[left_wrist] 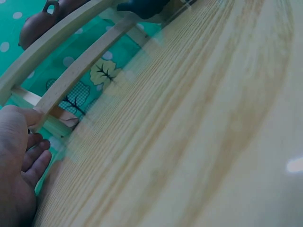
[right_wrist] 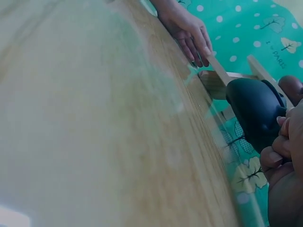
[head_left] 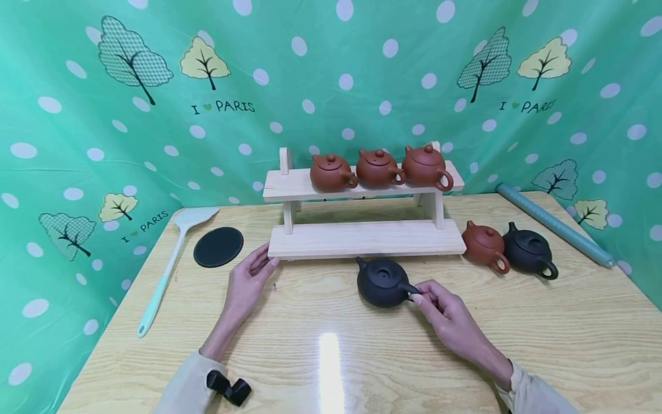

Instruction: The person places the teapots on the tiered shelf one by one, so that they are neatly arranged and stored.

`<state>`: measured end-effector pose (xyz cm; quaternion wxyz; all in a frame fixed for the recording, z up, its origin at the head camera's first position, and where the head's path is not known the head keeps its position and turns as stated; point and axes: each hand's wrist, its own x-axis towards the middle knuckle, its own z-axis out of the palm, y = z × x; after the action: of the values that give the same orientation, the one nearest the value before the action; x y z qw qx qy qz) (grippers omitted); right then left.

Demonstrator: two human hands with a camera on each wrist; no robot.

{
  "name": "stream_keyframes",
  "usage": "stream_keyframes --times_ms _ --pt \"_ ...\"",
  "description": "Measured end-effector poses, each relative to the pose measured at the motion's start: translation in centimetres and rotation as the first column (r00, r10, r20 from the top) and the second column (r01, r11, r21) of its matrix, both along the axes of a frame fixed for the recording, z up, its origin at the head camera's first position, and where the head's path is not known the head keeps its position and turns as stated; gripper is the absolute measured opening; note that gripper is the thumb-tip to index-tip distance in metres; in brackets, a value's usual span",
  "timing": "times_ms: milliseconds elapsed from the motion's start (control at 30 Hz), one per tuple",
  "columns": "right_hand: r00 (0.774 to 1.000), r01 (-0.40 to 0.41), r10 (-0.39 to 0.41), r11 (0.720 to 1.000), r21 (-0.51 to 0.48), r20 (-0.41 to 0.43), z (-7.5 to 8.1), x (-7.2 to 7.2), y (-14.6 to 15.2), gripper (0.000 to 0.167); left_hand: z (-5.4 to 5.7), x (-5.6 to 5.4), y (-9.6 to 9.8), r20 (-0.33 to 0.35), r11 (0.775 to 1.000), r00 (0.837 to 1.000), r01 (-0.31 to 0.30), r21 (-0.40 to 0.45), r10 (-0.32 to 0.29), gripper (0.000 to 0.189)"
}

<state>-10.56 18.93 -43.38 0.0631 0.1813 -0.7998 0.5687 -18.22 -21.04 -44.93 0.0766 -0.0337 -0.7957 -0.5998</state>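
Note:
My right hand (head_left: 449,319) pinches the handle of a black teapot (head_left: 383,283), just in front of a two-tier wooden rack (head_left: 362,238). In the right wrist view, this teapot (right_wrist: 255,111) seems raised off the table, its spout hidden. At the lower board's left end, my left hand (head_left: 250,282) holds the corner between thumb and fingers. The left wrist view shows the thumb (left_wrist: 29,116) against that board, with the other fingers below it. Three reddish-brown teapots (head_left: 331,173) stand in a row on the upper board, handles toward the right.
Right of the rack, another reddish-brown teapot (head_left: 484,244) and a second black teapot (head_left: 528,248) stand side by side. A teal roll (head_left: 555,224) lies behind them. On the left are a black round mat (head_left: 219,247) and a pale spatula (head_left: 168,267). A green patterned curtain (head_left: 331,69) surrounds the table.

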Motion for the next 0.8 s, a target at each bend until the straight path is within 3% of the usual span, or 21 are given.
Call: stream_keyframes --times_ms 800 --pt "0.999 -0.021 0.020 0.999 -0.039 -0.045 0.9 -1.2 -1.3 0.010 0.1 0.0 0.0 0.013 1.000 1.000 -0.004 0.007 0.003 0.054"
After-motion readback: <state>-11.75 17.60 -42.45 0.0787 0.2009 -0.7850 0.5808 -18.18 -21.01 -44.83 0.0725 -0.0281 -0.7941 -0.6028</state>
